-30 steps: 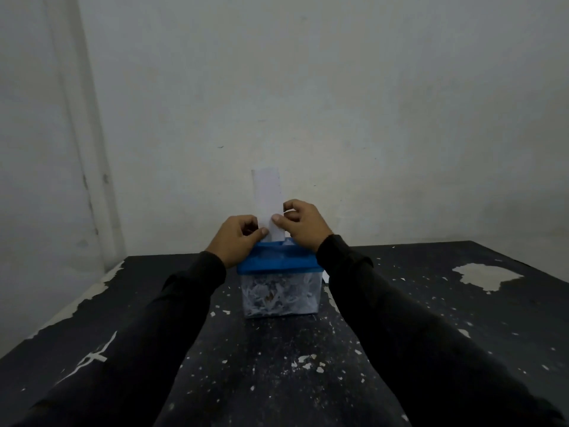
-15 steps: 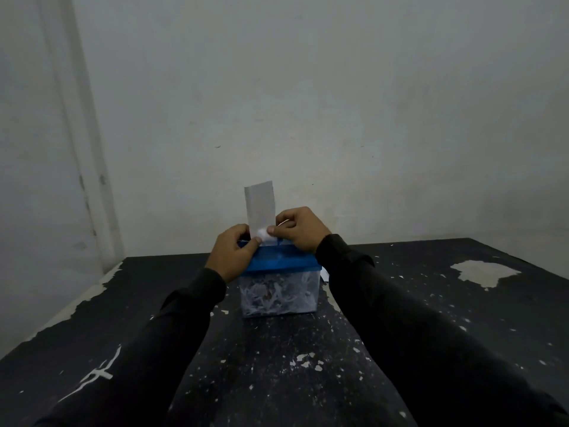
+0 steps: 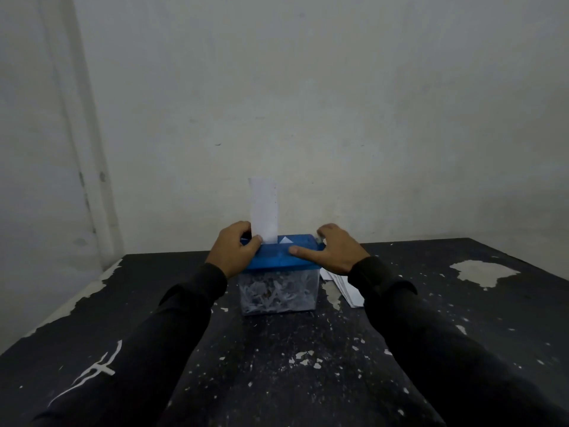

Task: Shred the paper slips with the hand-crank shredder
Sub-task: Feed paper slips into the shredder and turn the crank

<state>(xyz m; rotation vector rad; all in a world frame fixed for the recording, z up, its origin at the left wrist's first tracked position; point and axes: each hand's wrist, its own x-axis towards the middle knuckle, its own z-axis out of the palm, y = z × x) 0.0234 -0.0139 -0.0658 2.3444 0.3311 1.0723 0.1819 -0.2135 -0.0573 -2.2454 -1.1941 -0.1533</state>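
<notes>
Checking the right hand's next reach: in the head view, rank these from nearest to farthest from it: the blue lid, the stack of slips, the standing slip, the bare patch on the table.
From the right hand:
1. Blue lid, under its thumb.
2. Stack of slips, beside its wrist, right of the shredder.
3. Standing slip, in the slot by the left hand.
4. Bare patch, far right on the table.

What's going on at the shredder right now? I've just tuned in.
A person is feeding a paper slip into a small hand-crank shredder on the black table. The slip stands upright in the slot of the blue lid, and the left hand pinches it at the base. The right hand rests on the lid's right end with its thumb stretched along the top; the crank is hidden. The clear bin holds shreds, and more slips lie right of it.
</notes>
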